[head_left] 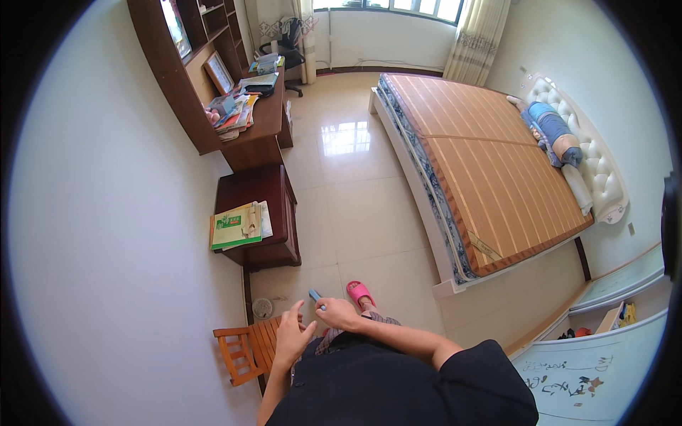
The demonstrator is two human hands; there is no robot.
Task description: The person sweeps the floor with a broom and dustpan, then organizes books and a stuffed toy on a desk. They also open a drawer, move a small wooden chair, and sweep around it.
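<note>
In front of my body, my right hand is closed around a slim light-blue object; its tip sticks out past my fingers, and I cannot make out its kind. Just to the left is my left hand, raised with fingers apart and slightly curled, holding nothing that I can see. The two hands are close together but look separate. Below my left hand stands a small wooden chair. A pink slipper is on my foot, beyond my right hand.
A small round bin sits by the left wall. Farther on are a dark red cabinet with booklets on it and a cluttered desk. A bed with a striped mat fills the right side; an open drawer is at lower right.
</note>
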